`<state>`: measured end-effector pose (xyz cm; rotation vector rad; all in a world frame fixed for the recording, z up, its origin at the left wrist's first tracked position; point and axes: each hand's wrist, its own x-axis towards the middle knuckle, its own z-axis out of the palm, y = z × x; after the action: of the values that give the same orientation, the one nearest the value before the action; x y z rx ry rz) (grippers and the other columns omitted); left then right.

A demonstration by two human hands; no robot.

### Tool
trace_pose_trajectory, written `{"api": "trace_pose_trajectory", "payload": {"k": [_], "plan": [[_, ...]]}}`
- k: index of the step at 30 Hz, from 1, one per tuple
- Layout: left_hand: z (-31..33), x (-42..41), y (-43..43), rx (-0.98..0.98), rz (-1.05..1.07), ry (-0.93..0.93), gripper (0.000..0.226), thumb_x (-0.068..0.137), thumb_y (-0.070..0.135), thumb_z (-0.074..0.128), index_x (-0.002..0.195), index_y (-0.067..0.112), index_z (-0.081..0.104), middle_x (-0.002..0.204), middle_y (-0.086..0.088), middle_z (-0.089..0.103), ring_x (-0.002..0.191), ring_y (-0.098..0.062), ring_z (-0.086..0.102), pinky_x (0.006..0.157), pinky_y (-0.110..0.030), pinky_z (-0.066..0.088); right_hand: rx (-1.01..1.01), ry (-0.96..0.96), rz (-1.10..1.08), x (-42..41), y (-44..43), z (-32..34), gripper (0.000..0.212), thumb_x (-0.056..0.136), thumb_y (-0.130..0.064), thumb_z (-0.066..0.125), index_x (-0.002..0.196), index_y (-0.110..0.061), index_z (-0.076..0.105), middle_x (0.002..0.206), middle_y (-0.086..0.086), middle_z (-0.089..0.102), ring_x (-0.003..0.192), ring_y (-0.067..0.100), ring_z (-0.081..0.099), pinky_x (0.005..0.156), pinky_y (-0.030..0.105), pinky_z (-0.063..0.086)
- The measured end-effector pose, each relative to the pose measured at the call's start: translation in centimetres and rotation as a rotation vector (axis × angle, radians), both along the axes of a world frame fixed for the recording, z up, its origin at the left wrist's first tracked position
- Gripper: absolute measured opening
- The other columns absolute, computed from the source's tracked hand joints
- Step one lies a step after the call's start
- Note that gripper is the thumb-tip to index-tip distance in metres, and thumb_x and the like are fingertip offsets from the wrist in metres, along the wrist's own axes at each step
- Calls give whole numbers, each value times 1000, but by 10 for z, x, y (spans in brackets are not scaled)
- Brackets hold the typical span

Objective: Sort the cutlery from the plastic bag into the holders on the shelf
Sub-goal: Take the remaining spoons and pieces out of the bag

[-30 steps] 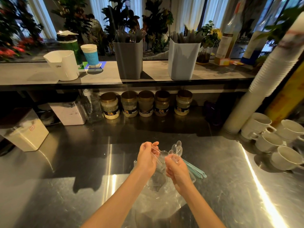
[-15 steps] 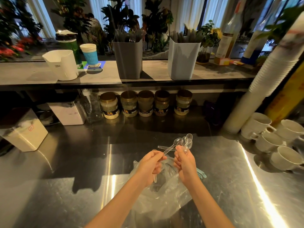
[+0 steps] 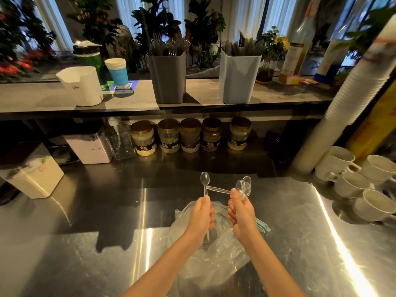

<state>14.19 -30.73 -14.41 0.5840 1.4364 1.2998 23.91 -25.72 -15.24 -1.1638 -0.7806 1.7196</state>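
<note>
We see the left hand [image 3: 201,215] curled round the handle of a single clear plastic spoon [image 3: 205,179], which stands upright with its bowl at the top. Just beside it, the right hand [image 3: 242,213] grips a bundle of clear plastic spoons [image 3: 244,186], their bowls fanning out above the thumb. One handle from the bundle pokes sideways and reaches the single spoon's stem.

Both hands are above a crumpled clear plastic bag [image 3: 214,258] that lies on the shiny steel worktop [image 3: 96,232]. A few pale turquoise plastic handles [image 3: 263,225] stick out from behind the right hand. We cannot tell whether they are inside the bag.

Farther back, five gold-lidded jars [image 3: 190,136] stand in a row under the long grey shelf [image 3: 128,97]. On the shelf we see a dark grey square holder [image 3: 167,80] filled with forks. Apart to its right is a pale blue-grey square holder [image 3: 237,82] of dark cutlery we cannot identify. A white plastic container [image 3: 82,86] stands towards the shelf's left.

At the worktop's right, white ceramic cups [image 3: 351,185] sit near a tall stack of white paper cups [image 3: 353,93].
</note>
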Motion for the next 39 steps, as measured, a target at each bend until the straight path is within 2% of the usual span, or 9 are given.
{"api": "trace_pose_trajectory", "payload": {"k": [5,12,14,20,26,32,34,36,39], "plan": [[9,-12,12,61,185,90,32,100,32,42,73,15,42,56,5,33,46,-6,27,43,-22,24,41,-25,88,8,-1,2,26,92,-22,57,71,-17,42,47,-8,37,38,3,27,36,15,25],[-1,-22,15,-58,-359,729,22,97,32,46,83,22,60,67,7,52,59,-6,44,55,-21,35,-1,42,75,6,-2,3,23,92,-24,57,72,-16,47,47,-7,36,37,3,26,36,15,23],[-4,-15,11,-49,-386,725,24,99,28,44,81,21,58,62,7,48,55,-5,41,50,-17,31,0,38,50,3,-1,3,20,92,-25,57,75,-15,51,46,-7,38,37,2,29,36,14,27],[-14,4,5,4,-223,715,22,100,28,43,93,17,60,78,6,59,72,-5,57,62,-18,47,51,-30,101,-3,-5,-3,12,87,-16,64,78,-14,56,55,-2,55,57,11,49,61,26,43],[-14,7,-1,49,-331,918,30,102,34,32,98,16,56,86,2,61,79,-13,58,73,-32,48,-29,6,73,-1,-4,-6,8,93,-16,56,88,-11,59,57,-1,53,51,7,50,52,18,47],[-9,10,4,-53,-492,1368,22,101,26,38,115,13,49,107,-6,64,96,-23,64,78,-32,51,-69,83,100,-3,-4,-6,15,94,-21,54,82,-12,53,50,-5,51,43,3,49,45,15,44],[-3,11,5,-41,-507,1135,25,100,33,40,109,13,51,94,-4,63,79,-17,61,65,-29,46,-82,68,42,-3,-1,-6,15,94,-19,55,81,-13,52,60,-3,55,54,6,54,53,20,47],[6,10,8,-86,-421,572,25,99,35,40,105,13,52,80,0,56,58,-8,46,53,-23,36,-138,40,-16,0,3,-7,12,96,-22,52,88,-14,53,78,1,56,69,13,56,60,28,47],[16,6,10,-126,-280,-2,15,97,10,36,107,9,46,74,-4,58,45,-6,32,44,-18,25,-165,9,-44,7,8,-2,15,99,-24,46,96,-11,53,82,4,53,69,16,53,60,29,46]]}}
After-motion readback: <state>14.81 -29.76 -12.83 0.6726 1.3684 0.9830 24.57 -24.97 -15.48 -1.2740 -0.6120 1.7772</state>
